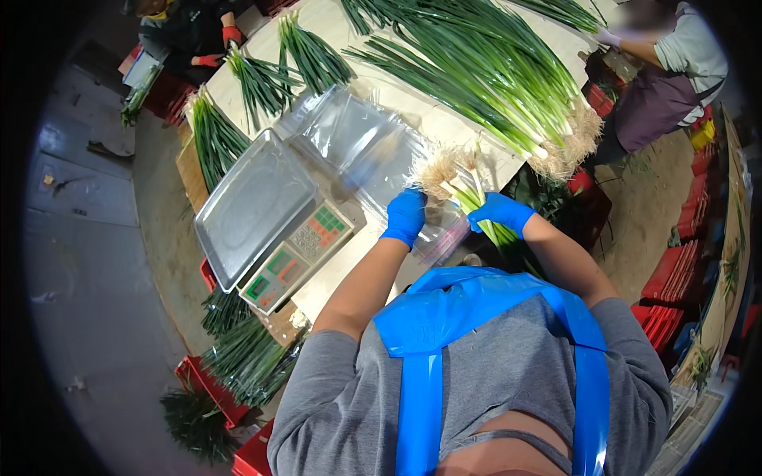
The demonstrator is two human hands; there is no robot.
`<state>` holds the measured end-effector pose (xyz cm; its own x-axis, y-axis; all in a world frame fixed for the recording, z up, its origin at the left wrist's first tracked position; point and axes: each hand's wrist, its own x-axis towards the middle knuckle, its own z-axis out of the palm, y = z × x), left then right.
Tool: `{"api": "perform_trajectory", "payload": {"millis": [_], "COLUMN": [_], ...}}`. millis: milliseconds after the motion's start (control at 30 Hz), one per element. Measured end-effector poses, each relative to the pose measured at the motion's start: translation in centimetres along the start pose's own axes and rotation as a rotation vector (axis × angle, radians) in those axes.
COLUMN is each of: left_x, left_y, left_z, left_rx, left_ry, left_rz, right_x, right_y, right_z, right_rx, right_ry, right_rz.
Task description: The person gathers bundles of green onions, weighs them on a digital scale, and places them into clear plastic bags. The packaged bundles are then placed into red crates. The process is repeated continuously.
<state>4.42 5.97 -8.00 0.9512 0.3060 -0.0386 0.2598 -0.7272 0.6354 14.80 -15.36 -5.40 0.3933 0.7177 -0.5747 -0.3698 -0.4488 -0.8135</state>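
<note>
My right hand (502, 214), in a blue glove, grips a small bunch of green onions (473, 199) by the white stalks. Its roots (443, 169) point away from me, and the green leaves hang down toward my apron. My left hand (406, 217), also gloved in blue, is curled just left of those roots. Its fingertips are hidden, so whether it pinches anything does not show. Beneath both hands lie clear plastic bags (372, 146) on the pale tabletop (339, 262).
A digital scale (259, 208) with a metal pan stands left. A large green onion pile (506, 77) lies beyond my right hand; smaller bunches (217, 134) lie far left. Two people (661, 101) work across the table. Red crates (673, 273) stand right, another (208, 387) lower left.
</note>
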Motion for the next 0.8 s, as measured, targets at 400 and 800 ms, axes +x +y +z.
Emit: {"api": "perform_trajectory", "payload": {"millis": [400, 800], "left_x": [0.8, -0.8], "left_y": [-1.7, 5.7], "left_z": [0.0, -3.1], "left_rx": [-0.404, -0.058], "left_ry": [0.063, 0.325], "left_rz": [-0.04, 0.365], "right_x": [-2.6, -1.8], "right_y": [-0.4, -0.8], "right_z": [4.0, 3.5], "right_rx": [-0.991, -1.244], "right_ry": [0.377, 0.368], "right_rz": [-0.171, -0.172]}}
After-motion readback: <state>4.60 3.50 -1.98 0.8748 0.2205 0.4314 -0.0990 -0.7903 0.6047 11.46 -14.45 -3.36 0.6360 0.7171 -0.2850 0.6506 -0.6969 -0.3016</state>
